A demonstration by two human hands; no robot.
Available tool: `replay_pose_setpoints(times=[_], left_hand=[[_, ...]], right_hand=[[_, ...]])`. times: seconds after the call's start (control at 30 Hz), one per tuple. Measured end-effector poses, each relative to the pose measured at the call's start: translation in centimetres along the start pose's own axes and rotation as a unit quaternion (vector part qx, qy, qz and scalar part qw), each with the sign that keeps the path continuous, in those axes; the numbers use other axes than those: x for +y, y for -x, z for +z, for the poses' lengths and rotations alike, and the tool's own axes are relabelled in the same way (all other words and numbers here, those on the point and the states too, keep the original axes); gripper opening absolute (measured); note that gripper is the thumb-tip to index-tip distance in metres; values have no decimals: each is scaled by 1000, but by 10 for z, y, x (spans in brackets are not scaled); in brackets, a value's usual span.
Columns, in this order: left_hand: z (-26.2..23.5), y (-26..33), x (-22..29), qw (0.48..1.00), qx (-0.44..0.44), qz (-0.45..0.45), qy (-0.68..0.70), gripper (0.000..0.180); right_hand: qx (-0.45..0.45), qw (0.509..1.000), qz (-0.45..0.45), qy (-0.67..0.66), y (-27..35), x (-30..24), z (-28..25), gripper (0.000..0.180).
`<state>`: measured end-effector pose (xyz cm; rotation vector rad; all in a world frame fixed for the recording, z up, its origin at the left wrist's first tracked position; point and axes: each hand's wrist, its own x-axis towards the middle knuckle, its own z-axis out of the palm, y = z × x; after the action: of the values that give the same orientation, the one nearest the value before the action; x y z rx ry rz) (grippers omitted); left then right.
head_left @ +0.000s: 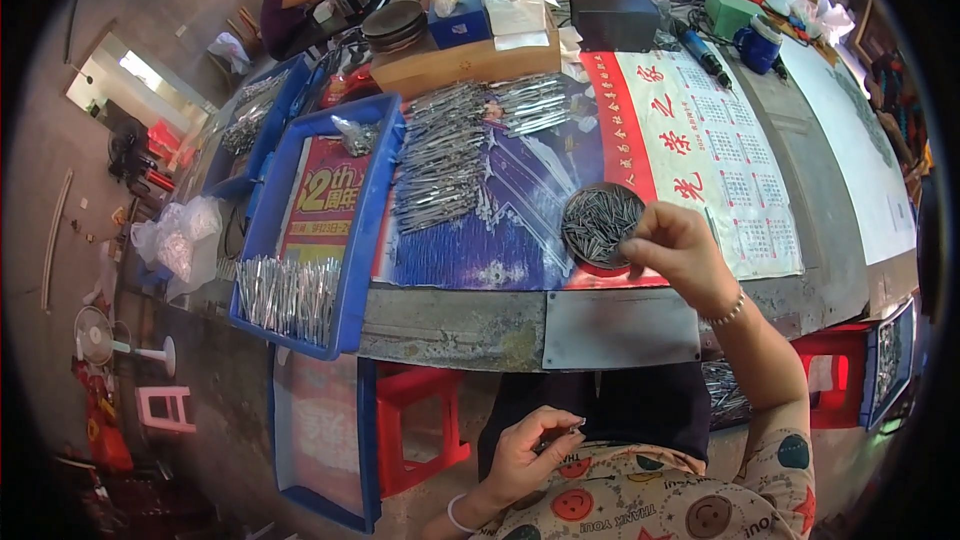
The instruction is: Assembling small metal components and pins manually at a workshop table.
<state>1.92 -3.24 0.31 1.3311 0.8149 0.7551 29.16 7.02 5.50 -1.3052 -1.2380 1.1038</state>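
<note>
Pinching at small metal pins, the right hand (678, 245) reaches into a round dish (598, 225) on the workbench (450, 325), kept close for easy picking; the pins lie jumbled, axes pointing every way. Near the lap, the left hand (525, 460) pinches a thin piece, its direction unclear. Blue trays (365, 220) of finished metal parts wait beside.

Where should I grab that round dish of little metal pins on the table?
Grip the round dish by its bare near-left rim, coming from the left; pins heap its middle and the right hand crowds its right edge. Keep it level, probably, so nothing spills.
</note>
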Motion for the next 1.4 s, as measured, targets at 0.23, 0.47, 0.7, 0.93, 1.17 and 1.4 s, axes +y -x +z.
replay_pose_setpoints(times=[0.23, 0.47, 0.7, 0.93, 1.17, 1.4], left_hand=[[2, -21, 2, 999, -13, 21, -44, 17], [-5, -23, 1, 1000, 6, 5, -4, 16], [-8, -22, -5, 1000, -12, 21, 9, 15], [-13, -26, -8, 998, -24, 65, -3, 16], [-17, -28, -6, 996, -32, 78, -32, 17], [-17, -27, -7, 996, -27, 82, -27, 16]], right_hand=[[-113, 934, 173, -292, 50, 5, 14, 17], [-174, 922, 231, -256, 67, 14, 37, 20], [-247, 934, 149, -212, 77, 27, 39, 19], [-261, 905, 215, -258, 70, 20, 39, 18], [-239, 893, 273, -266, 68, 16, 44, 19], [-258, 893, 278, -243, 66, 16, 48, 18]])
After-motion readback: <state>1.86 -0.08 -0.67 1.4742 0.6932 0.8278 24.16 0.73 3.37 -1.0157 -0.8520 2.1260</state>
